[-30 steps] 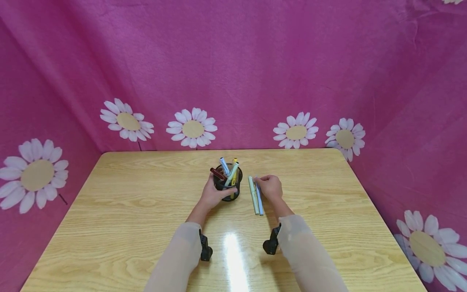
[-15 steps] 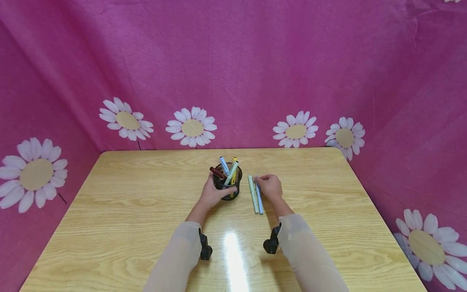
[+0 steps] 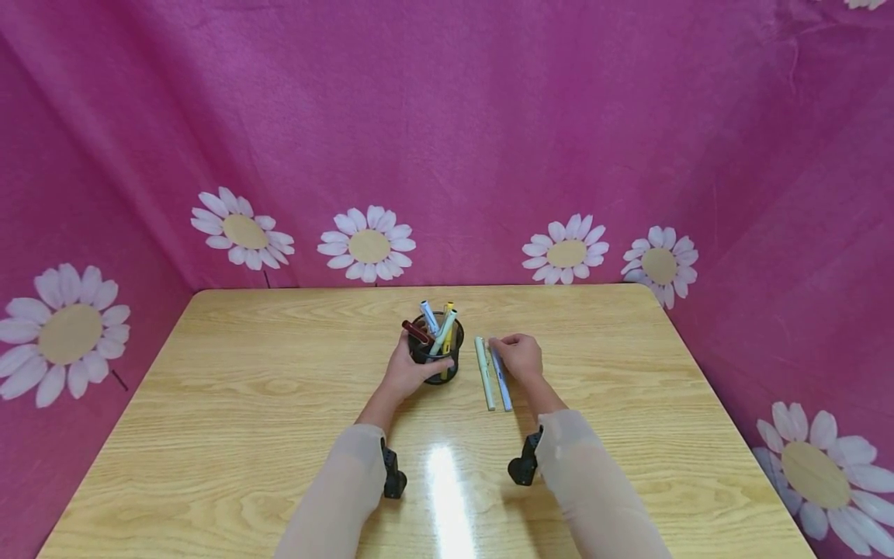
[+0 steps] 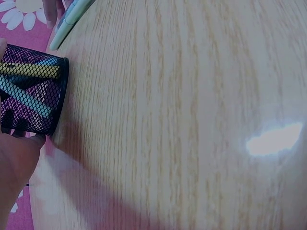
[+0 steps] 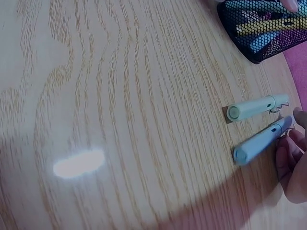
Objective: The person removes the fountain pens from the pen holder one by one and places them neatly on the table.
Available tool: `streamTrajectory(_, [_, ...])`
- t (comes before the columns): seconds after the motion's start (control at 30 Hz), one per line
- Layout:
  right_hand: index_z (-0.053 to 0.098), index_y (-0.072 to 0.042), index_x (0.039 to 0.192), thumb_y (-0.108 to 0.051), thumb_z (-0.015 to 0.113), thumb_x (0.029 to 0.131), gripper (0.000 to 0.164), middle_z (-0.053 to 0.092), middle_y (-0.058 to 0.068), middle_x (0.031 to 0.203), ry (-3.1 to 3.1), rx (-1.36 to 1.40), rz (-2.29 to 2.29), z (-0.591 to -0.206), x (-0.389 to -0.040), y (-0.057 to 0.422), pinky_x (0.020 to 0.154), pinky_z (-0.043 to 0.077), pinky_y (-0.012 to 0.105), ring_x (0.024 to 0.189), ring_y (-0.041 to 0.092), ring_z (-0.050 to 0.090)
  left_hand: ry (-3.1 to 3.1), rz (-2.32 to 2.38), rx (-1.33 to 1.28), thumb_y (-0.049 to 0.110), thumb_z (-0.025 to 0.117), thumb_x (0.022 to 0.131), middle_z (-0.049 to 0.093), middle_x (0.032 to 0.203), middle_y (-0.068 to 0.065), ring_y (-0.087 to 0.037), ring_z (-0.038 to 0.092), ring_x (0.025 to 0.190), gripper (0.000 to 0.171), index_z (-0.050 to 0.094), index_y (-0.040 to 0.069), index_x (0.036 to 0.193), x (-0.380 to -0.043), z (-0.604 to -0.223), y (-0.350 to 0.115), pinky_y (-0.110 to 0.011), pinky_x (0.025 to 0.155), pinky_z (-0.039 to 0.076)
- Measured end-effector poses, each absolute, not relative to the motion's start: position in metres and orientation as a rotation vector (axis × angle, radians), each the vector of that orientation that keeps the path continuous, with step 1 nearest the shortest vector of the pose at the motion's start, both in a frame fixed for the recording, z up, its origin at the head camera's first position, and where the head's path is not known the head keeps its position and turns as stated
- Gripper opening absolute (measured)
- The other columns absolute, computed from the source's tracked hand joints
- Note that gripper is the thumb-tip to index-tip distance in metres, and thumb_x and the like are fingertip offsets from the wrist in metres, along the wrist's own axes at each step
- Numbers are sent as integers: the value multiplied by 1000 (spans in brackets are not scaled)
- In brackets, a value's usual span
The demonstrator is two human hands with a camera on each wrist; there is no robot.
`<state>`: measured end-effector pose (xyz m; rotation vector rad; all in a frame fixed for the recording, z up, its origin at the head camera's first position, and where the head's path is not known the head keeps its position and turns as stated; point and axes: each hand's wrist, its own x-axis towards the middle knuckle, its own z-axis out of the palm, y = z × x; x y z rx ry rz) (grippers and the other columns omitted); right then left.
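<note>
My left hand (image 3: 407, 373) grips a black mesh pen holder (image 3: 421, 355) standing on the table. Its thumb lies across the holder's near side. A dark red pen (image 3: 417, 332), a light blue one, a yellow one and a pale green one lean inside, tops above the rim. To the right, a loose pale green pen (image 3: 485, 374) lies on the wood. Beside it is a loose light blue pen (image 3: 501, 382), whose far, clip end my right hand (image 3: 521, 359) pinches between thumb and fingers. Both loose pens appear in the right wrist view, a narrow gap between them.
The wooden table (image 3: 265, 373) reaches back to a pink curtain (image 3: 461, 140) printed with daisies, which also hangs on both sides. A bright light reflection (image 3: 447, 497) lies on the near tabletop. Both sleeved wrists carry small black cameras.
The near end of the loose blue pen has swung right, away from the green pen, with my right hand shifting slightly right. The left hand and pen holder have stayed in place.
</note>
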<state>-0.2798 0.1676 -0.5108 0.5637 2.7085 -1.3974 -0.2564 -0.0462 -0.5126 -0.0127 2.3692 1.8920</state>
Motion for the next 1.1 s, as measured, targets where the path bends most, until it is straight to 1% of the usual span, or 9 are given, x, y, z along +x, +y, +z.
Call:
streamTrajectory(0.17, [67,-3,97,-35,66,86,34,63,9,89,2694,585,-1430,-510,-279,169,55,43,18,72,14,55,2371,1891,-11,26,83,69,43,141,-11,-26,36,135,92,28,14,142,-256,-513,-46,-44,113,28])
streamTrajectory(0.37, [66,-2,99,-34,66,86,34,62,8,87,2674,585,-1445,-507,-279,171,55,44,18,70,12,54,2371,1891,-4,27,83,69,44,141,-11,-26,36,135,92,28,15,142,-256,-513,-46,-44,113,29])
streamTrajectory(0.5, [66,-3,99,-33,66,86,33,61,5,80,2674,581,-1451,-505,-279,172,52,43,18,63,9,52,2372,1891,1,27,83,70,44,141,-11,-26,36,135,92,28,15,142,-256,-513,-46,-44,113,29])
streamTrajectory(0.63, [66,-1,98,-30,67,86,31,61,5,74,2671,524,-1512,-502,-279,175,49,42,19,58,9,52,2380,1897,19,26,83,70,44,140,-11,-27,37,134,91,28,14,142,-256,-513,-46,-45,112,30])
streamTrajectory(0.73, [67,-1,98,-30,66,86,31,63,8,77,2669,484,-1549,-499,-279,177,49,43,20,59,10,53,2381,1899,25,26,83,70,45,140,-11,-27,38,133,91,28,15,142,-256,-513,-46,-45,112,30])
streamTrajectory(0.87, [66,-1,100,-31,66,86,32,65,9,85,2660,466,-1568,-495,-281,178,51,45,20,64,11,57,2372,1898,20,26,83,70,44,140,-11,-27,38,134,91,28,15,142,-256,-513,-46,-45,111,31])
streamTrajectory(0.97, [65,-1,104,-30,66,87,33,65,11,86,2625,447,-1617,-493,-283,178,53,48,24,64,13,59,2365,1901,27,26,82,71,43,141,-12,-28,37,134,91,27,14,142,-256,-513,-46,-46,110,32])
streamTrajectory(1.1, [64,-1,107,-29,65,87,35,65,17,88,2563,419,-1701,-489,-283,176,57,52,31,63,16,59,2363,1900,19,27,83,70,43,141,-11,-28,37,134,91,28,16,142,-256,-513,-47,-45,111,32])
